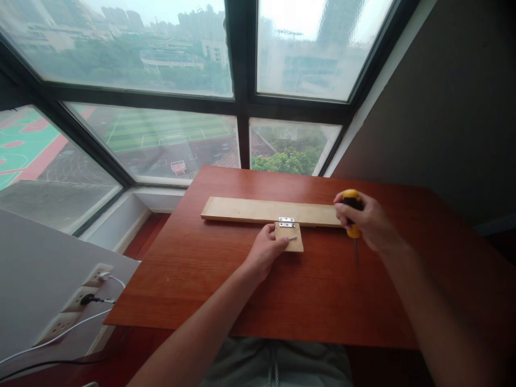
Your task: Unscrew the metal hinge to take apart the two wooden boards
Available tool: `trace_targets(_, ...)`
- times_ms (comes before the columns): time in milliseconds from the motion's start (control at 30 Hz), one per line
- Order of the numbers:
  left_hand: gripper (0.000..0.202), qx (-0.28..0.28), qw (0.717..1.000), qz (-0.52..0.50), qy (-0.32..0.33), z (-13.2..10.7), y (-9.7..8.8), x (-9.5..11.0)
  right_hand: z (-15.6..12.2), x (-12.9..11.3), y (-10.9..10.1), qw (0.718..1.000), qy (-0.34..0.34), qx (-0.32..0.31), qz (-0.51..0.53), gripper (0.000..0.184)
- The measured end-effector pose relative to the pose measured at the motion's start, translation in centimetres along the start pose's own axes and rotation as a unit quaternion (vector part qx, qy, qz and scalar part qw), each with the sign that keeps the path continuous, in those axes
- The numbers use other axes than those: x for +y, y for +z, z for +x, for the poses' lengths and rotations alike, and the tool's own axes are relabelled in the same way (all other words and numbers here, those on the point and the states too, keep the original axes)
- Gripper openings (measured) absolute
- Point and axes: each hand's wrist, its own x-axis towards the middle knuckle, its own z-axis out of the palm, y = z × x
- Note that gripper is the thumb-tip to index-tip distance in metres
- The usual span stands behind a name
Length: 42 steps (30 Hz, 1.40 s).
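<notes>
My left hand (263,251) grips a small wooden block (297,246) by its left side, the thumb on top. A small metal screw or pin (293,238) lies at the thumb's tip, over the block's face. A silver hinge (286,219) spans the block and the front edge of a long pale wooden board (242,208), which lies across the table. My right hand (370,219) is closed around a yellow and black screwdriver (353,231). Its shaft points down, right of the block and apart from it. The board's right end is hidden behind this hand.
The reddish-brown wooden table (193,285) has its front edge close to my lap. Behind it stand framed windows (242,102). Power sockets (80,298) with plugged-in cables (56,338) are on the low wall at the left. A dark wall rises at the right.
</notes>
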Motion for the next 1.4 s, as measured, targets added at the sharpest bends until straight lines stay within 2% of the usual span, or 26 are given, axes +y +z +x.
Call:
trace_targets(33, 0.051, -0.001, 1.000, 0.000, 0.000, 0.0, 0.0, 0.0, -0.2, -0.2, 0.9, 0.992, -0.033, -0.031, -0.116, 0.013)
trace_targets(100, 0.050, -0.001, 1.000, 0.000, 0.001, 0.0, 0.0, 0.0, -0.6, -0.3, 2.8, 0.940, -0.106, -0.115, -0.302, 0.013)
trace_targets(167, 0.048, -0.001, 1.000, 0.000, 0.005, 0.0, 0.1, 0.1, -0.7, 0.1, 4.5, 0.890, -0.124, -0.201, -0.390, 0.012)
trace_targets(233, 0.046, 0.001, 1.000, -0.001, 0.007, 0.0, 0.2, 0.1, -0.7, 0.5, 5.7, 0.856, -0.114, -0.235, -0.446, 0.008)
trace_targets(300, 0.045, 0.006, 1.000, 0.000, 0.005, 0.0, 0.2, 0.1, -0.6, 0.8, 6.3, 0.838, -0.104, -0.249, -0.474, 0.007)
trace_targets(433, 0.042, 0.013, 1.000, 0.006, 0.001, 0.1, 0.2, 0.1, -0.5, 0.9, 5.9, 0.835, -0.094, -0.259, -0.477, 0.006)
trace_targets(567, 0.040, 0.026, 1.000, 0.006, -0.010, 0.1, 0.4, 0.1, -0.6, 1.6, 4.2, 0.843, -0.046, -0.261, -0.467, 0.012)
trace_targets(700, 0.041, 0.035, 0.999, 0.018, -0.015, 0.0, 0.5, 0.3, -1.0, 3.0, 2.8, 0.841, -0.012, -0.250, -0.480, 0.010)
trace_targets(833, 0.041, 0.035, 0.999, 0.022, -0.014, 0.0, 0.5, 0.4, -1.5, 3.8, 2.4, 0.839, -0.001, -0.260, -0.477, 0.011)
trace_targets(1000, 0.043, 0.027, 0.999, 0.020, -0.011, -0.1, 0.5, 0.4, -1.5, 3.3, 1.9, 0.842, -0.003, -0.270, -0.468, 0.011)
trace_targets(1100, 0.041, 0.029, 0.999, 0.022, -0.015, -0.1, 0.5, 0.4, -1.0, 2.0, 1.2, 0.859, -0.034, -0.239, -0.452, 0.008)
trace_targets(1200, 0.039, 0.025, 1.000, 0.015, -0.009, 0.0, 0.5, 0.3, -0.4, -0.2, 0.4, 0.886, -0.074, -0.131, -0.439, 0.007)
trace_targets(1400, 0.036, 0.027, 0.999, 0.023, -0.007, 0.2, 0.3, 0.2, 0.7, -4.7, -0.8, 0.888, -0.109, 0.082, -0.439, 0.024)
